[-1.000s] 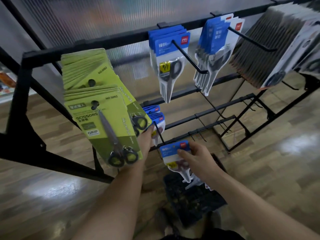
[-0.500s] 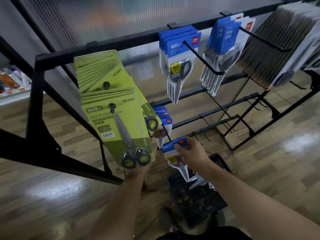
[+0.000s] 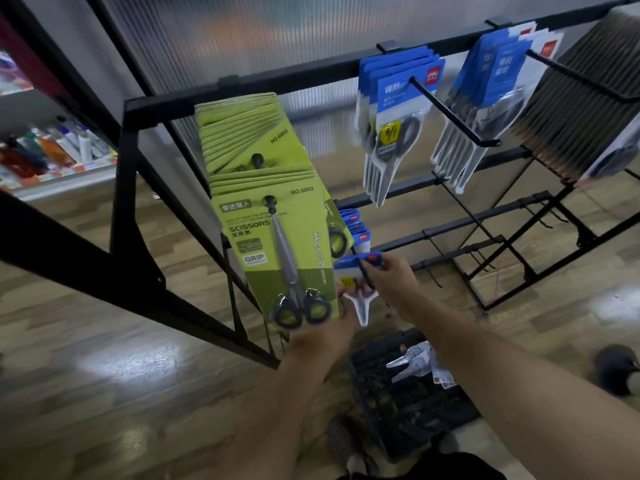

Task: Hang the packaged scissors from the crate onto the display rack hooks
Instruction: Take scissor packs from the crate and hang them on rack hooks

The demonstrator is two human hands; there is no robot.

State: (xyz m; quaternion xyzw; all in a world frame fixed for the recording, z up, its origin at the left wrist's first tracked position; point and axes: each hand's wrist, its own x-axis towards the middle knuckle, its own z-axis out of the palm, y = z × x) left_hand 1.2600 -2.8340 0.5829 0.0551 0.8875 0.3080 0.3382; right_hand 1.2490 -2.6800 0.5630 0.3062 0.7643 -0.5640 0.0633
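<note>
My right hand (image 3: 389,277) pinches the blue header of one pack (image 3: 356,263), fingers curled on its top edge. The pack hangs below with its long axis near vertical, point down. The hook (image 3: 365,277) it belongs on shows as a dark rod just beside my fingers, running back and up-left toward the hung packs (image 3: 358,233) on the rack (image 3: 450,225). I judge the header hole must meet that tip, then slide away from me along the rod. My left hand (image 3: 329,332) sits lower, mostly hidden behind the green packs (image 3: 277,244); I cannot tell its grip. The right is nearer and should thread. The crate (image 3: 381,410) lies on the floor below.
</note>
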